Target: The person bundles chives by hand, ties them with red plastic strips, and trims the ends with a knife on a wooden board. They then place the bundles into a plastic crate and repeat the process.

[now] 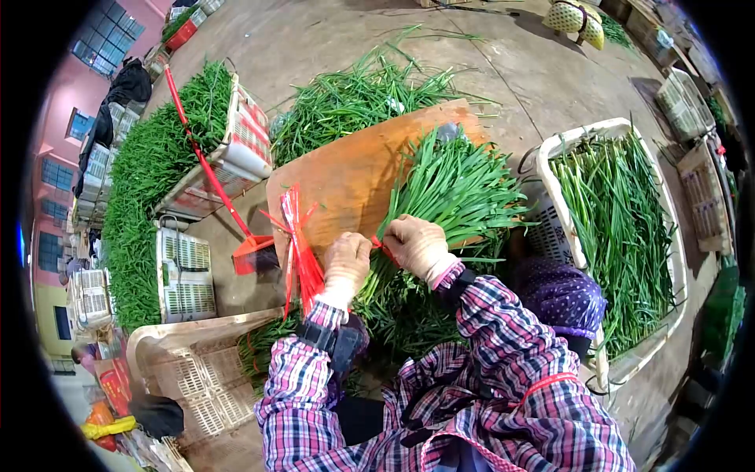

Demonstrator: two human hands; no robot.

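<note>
A bundle of long green leaves [452, 185] lies across the right part of an orange-brown board [338, 177]. Around its stems runs a red strip, pinched at one end in my left hand [346, 263] and at the other in my right hand [414, 245]. Both hands are closed, close together at the near edge of the board. Just left of my left hand hangs a bunch of red strips [295, 244]. More loose greens [409, 315] show below my hands, partly hidden by my sleeves.
A white crate of greens [617, 236] stands at the right. Crates piled with greens [169, 149] and a red-handled dustpan [252, 245] are at the left. A crate [193, 377] sits lower left. Loose greens [354, 102] lie beyond the board.
</note>
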